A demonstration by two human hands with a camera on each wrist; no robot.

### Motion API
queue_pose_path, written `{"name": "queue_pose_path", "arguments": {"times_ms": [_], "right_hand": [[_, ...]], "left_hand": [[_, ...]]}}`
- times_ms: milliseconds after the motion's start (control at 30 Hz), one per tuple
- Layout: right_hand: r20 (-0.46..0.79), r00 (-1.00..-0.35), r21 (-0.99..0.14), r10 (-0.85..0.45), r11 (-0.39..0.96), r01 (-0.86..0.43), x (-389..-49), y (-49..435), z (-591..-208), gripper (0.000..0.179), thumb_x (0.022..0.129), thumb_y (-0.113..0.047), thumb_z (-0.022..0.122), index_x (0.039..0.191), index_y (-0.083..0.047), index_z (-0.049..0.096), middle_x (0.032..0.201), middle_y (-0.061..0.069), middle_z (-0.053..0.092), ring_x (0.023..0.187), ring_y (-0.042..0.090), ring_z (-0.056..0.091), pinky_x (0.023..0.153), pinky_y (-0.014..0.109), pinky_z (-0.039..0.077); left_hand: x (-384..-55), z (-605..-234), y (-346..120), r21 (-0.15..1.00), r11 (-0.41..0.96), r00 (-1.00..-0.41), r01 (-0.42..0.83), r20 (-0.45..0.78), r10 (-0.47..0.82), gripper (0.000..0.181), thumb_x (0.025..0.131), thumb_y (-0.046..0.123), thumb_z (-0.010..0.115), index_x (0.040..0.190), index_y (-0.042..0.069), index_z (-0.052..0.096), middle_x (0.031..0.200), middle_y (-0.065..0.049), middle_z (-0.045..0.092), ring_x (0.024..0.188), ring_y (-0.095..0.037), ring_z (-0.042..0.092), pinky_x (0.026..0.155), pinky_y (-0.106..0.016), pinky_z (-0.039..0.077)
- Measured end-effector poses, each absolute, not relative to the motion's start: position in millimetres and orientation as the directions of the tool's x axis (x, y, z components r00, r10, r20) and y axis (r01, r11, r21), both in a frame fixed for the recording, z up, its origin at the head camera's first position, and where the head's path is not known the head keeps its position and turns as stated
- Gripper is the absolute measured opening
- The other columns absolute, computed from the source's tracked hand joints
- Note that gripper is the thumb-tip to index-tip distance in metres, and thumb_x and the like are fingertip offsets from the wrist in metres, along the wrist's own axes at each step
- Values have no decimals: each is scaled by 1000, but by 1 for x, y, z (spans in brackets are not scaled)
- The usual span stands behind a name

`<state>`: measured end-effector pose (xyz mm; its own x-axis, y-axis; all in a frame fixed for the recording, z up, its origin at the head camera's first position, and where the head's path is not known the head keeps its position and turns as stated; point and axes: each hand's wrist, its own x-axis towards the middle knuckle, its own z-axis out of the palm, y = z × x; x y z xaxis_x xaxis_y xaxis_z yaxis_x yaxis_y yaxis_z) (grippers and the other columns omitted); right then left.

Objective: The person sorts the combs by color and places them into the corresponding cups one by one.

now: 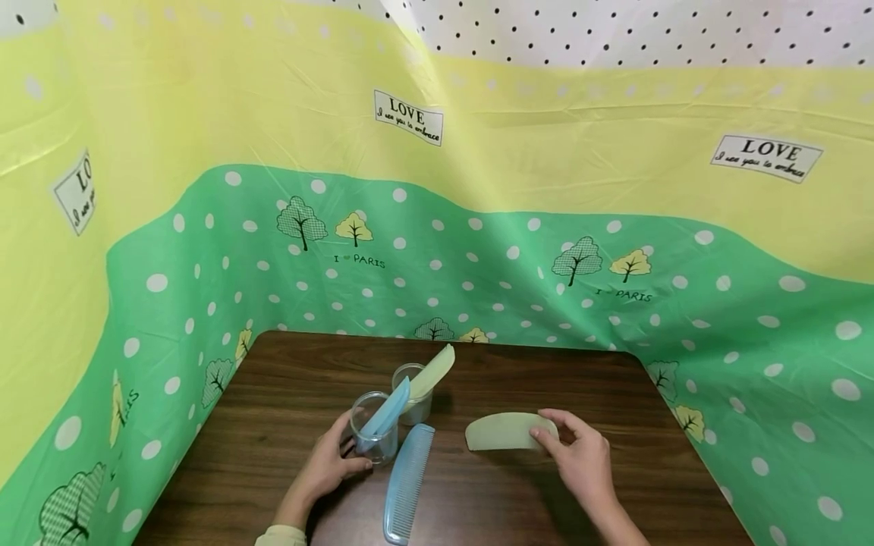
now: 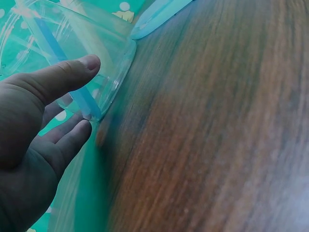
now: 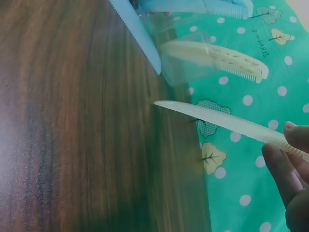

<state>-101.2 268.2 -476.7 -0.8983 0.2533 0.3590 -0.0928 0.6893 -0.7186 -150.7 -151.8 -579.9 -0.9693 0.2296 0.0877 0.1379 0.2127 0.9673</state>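
Observation:
My left hand (image 1: 326,460) holds a clear plastic cup (image 1: 386,449) from its left side, the thumb on the near wall. Inside that cup a blue comb (image 1: 388,409) leans with one end above the rim. Just behind stands a second clear cup (image 1: 418,412), a pale yellow-green comb (image 1: 438,368) slanting out of it. Another blue comb (image 1: 408,485) lies on the table beside the near cup. My right hand (image 1: 582,459) pinches one end of a second pale yellow-green comb (image 1: 501,431). In the right wrist view this comb (image 3: 217,119) shows edge-on between thumb and fingers.
Dark wood-grain table (image 1: 293,387) underneath everything. A green and yellow printed curtain (image 1: 492,280) with dots, trees and lettering hangs round its back and sides.

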Motion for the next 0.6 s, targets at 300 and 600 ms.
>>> {"name": "queue_pose_path", "arguments": {"times_ms": [300,600], "right_hand": [[354,-890,-817,286,559,-145,-105,263,-460,26,85,-10,85,108,-19,79,71,0,74,58,9,68,55,19,55],[381,-887,-832,262,515,-206,-109,260,-445,25,85,-11,85,108,-17,79,83,4,76,61,10,70,58,20,58]], "left_hand": [[-153,-581,-152,964,227,-969,140,86,230,94,73,-3,89,153,10,43,155,-18,48,145,-42,40,115,-48,43],[-152,-581,-152,969,205,-969,136,87,232,94,72,-4,89,152,10,43,155,-22,46,143,-46,42,114,-49,44]]}}
